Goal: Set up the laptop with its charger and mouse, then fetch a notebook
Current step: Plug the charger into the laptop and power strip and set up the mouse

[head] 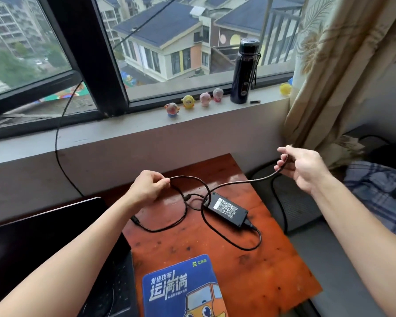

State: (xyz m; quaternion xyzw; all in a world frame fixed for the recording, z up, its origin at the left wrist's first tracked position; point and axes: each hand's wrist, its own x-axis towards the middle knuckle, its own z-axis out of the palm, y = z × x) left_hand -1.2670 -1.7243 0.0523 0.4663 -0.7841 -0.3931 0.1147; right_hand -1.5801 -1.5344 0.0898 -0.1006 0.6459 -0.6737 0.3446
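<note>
We hold the charger cable (256, 179) strung between both hands above the wooden table (272, 259).

Our left hand (146, 187) pinches one loop of it, and our right hand (304, 167), raised past the table's right edge, grips it further along. The charger brick (226, 209) lies label-up on the table below, with more cable coiled around it. Nearer us sits a blue mouse pad (181, 289), with the dark laptop (44, 236) at left. A dark bottle (245, 72) and small toy figures (188, 101) line the windowsill (124, 131).
</note>
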